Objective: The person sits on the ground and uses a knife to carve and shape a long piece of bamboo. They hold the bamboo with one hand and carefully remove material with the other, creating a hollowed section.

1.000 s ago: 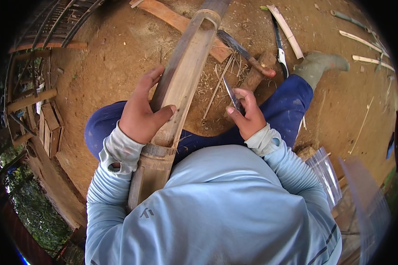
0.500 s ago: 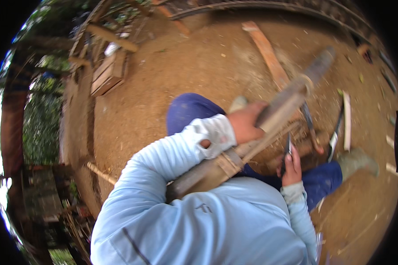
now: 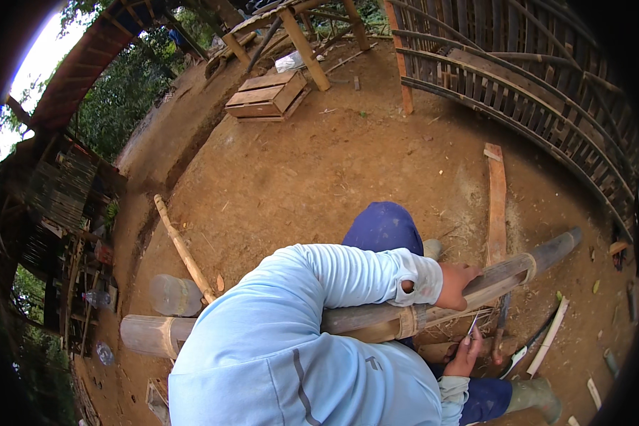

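Observation:
A long, thick bamboo pole (image 3: 554,253) slants across my lap, its grey-brown surface split or cut open along part of its length. Over the pole lies my left hand (image 3: 456,285), its fingers closed round the upper side. Just below, my right hand (image 3: 463,356) grips a small knife (image 3: 473,324), its thin blade pointing up toward the pole's underside. The knife's handle is mostly hidden in my fingers. My left arm and body cover the pole's middle stretch, and its other end (image 3: 143,335) shows to the left of me.
A flat orange-brown board (image 3: 496,206) lies ahead on the dirt. At right are a machete-like blade (image 3: 516,361), a pale strip (image 3: 549,336) and a wooden-handled tool (image 3: 502,330). A plastic jug (image 3: 175,295), a stick (image 3: 184,248), a crate (image 3: 266,97) and a slatted fence (image 3: 518,92) stand around.
The view has swung, so the pole appears lower and less steep, and its left end now shows. My left hand remains on the pole; my right still holds the knife, now closer beneath it.

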Demonstrator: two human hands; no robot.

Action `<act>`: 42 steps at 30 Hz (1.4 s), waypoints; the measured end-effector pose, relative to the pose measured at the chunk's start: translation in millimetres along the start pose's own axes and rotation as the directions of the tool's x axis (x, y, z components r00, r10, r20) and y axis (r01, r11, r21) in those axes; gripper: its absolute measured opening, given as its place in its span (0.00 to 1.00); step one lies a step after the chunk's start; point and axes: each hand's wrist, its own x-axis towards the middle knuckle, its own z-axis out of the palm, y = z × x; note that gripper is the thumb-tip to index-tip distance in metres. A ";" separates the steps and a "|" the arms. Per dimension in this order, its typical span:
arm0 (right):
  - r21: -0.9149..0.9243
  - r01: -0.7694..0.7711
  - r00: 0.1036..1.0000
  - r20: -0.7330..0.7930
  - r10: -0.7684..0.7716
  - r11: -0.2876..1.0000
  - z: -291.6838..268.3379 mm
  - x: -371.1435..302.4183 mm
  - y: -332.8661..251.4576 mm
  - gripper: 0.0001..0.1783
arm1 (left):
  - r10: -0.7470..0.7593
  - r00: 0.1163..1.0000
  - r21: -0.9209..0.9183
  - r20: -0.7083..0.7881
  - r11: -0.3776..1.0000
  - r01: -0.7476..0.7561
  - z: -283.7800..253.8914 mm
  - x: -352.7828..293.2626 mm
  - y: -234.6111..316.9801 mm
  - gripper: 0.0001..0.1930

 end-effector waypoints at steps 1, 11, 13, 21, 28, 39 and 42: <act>-0.004 -0.014 1.000 -0.001 0.014 1.000 0.7 -0.1 -1.5 0.23 | 0.000 1.000 -0.001 -0.002 1.000 0.000 0.0 0.2 0.4 0.44; -0.227 0.126 0.990 0.082 -0.110 0.966 7.0 -3.0 -9.9 0.20 | 0.005 1.000 -0.009 -0.001 1.000 -0.005 -1.4 1.0 0.9 0.44; -0.318 0.209 0.977 0.107 -0.184 0.925 8.3 -2.6 -10.8 0.19 | 0.006 1.000 -0.005 -0.008 1.000 -0.006 -0.1 1.3 0.1 0.44; -0.224 0.266 0.963 0.104 -0.248 0.937 12.4 6.1 -4.5 0.27 | 0.038 0.999 -0.008 -0.028 0.999 -0.038 6.4 8.5 -7.4 0.44; -0.453 0.144 0.969 0.246 -0.032 0.880 23.1 2.9 -38.5 0.41 | 0.005 0.999 -0.043 -0.042 0.999 -0.007 4.3 -1.4 -0.4 0.50; -0.396 0.316 0.932 -0.043 -0.361 0.862 7.8 41.8 11.5 0.35 | 0.106 0.991 -0.019 -0.077 0.994 -0.108 14.0 14.9 0.9 0.50; -0.066 -0.033 0.968 -0.252 0.016 0.997 5.3 53.1 3.4 0.27 | 0.119 0.990 -0.014 -0.072 0.993 -0.120 17.3 26.4 3.2 0.49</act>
